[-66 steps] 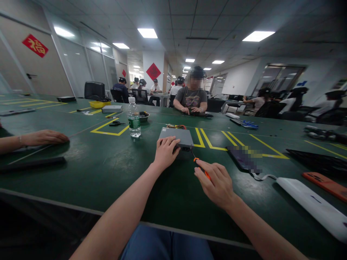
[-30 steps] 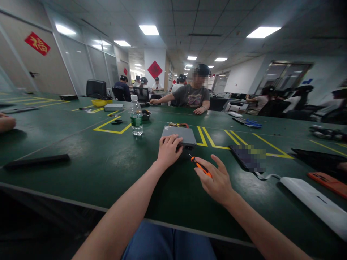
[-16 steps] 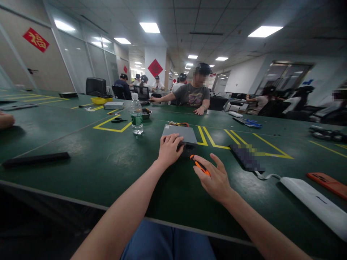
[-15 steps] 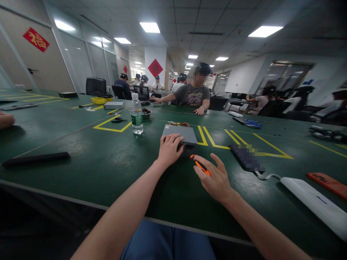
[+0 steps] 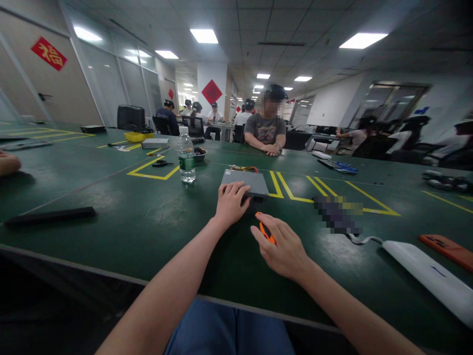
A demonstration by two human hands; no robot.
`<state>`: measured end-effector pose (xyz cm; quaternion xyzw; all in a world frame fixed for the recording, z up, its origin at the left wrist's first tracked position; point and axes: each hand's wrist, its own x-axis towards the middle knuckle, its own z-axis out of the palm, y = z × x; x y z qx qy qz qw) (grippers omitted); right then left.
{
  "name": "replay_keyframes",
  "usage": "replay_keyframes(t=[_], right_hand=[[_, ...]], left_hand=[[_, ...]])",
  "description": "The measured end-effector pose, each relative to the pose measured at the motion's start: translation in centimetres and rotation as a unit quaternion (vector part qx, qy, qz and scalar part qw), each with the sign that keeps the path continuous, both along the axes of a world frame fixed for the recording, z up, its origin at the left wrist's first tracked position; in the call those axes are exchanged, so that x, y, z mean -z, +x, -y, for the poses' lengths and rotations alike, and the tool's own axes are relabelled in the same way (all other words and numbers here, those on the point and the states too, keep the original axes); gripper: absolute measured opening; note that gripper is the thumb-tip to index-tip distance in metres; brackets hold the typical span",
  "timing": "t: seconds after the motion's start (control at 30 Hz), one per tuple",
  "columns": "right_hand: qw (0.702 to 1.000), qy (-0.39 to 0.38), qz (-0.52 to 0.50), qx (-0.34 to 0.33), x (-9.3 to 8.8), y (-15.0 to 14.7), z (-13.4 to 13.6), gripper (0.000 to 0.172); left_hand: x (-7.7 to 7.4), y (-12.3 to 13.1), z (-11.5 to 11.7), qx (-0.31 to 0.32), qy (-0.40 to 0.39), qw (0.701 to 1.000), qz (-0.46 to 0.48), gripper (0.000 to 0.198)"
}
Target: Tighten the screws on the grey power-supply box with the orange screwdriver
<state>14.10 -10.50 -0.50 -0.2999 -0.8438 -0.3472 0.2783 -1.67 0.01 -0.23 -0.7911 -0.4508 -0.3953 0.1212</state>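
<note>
A grey metal power supply unit [image 5: 254,183] lies on the green table, with coloured cables [image 5: 244,169] at its far side. My left hand [image 5: 232,201] grips its near left part, fingers over the top and thumb at the front face. In my right hand [image 5: 283,244] is a screwdriver with an orange and black handle [image 5: 266,232], the fingers closed around it. Its thin shaft points toward the front face of the unit near the socket. Whether the tip touches the unit I cannot tell.
A water bottle [image 5: 186,157] stands left of the unit, by a small metal bowl [image 5: 200,155]. A black bar [image 5: 51,216] lies at left. To the right are a white power bank [image 5: 430,276] with a cable and an orange phone [image 5: 449,250]. A person [image 5: 266,129] sits opposite.
My right hand has shifted slightly left, and the screwdriver now stands steeper toward the unit. My left hand stays put. The person opposite has drawn their outstretched arm in, bringing both hands together.
</note>
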Motion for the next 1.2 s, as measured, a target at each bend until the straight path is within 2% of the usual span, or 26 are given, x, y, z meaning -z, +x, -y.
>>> replay_keyframes(t=[0.13, 0.27, 0.4, 0.57, 0.7, 0.8, 0.93, 1.2], right_hand=[[0.999, 0.022, 0.04, 0.005, 0.0, -0.1, 0.3, 0.043], [0.998, 0.048, 0.031, 0.0, 0.0, 0.1, 0.0, 0.031], [0.999, 0.035, 0.015, -0.008, -0.1, -0.1, -0.1, 0.02], [1.0, 0.01, 0.007, -0.007, -1.1, -0.2, 0.3, 0.021], [0.999, 0.047, 0.019, -0.004, -2.2, 0.1, -0.1, 0.023], [0.997, 0.066, 0.002, -0.039, -2.6, 0.2, -0.8, 0.023], [0.993, 0.049, -0.028, -0.102, -2.1, -0.4, -1.2, 0.02], [0.993, -0.041, 0.023, -0.111, -1.1, 0.1, 0.3, 0.028]], left_hand=[[0.0, 0.0, 0.0, -0.001, 0.006, 1.0, 0.002, 0.03], [0.1, 0.0, -0.1, 0.0, 0.01, 1.0, 0.001, 0.03], [0.1, 0.0, -0.1, 0.002, 0.01, 1.0, 0.003, 0.03], [0.0, -0.1, -0.1, 0.007, 0.008, 1.0, -0.003, 0.03], [0.0, -0.2, -0.1, 0.01, 0.007, 1.0, -0.002, 0.03], [0.0, -0.2, -0.1, 0.012, 0.007, 1.0, -0.001, 0.03], [0.0, -0.2, -0.1, 0.012, 0.001, 1.0, -0.004, 0.03], [0.0, -0.2, -0.1, 0.011, -0.001, 1.0, -0.006, 0.031]])
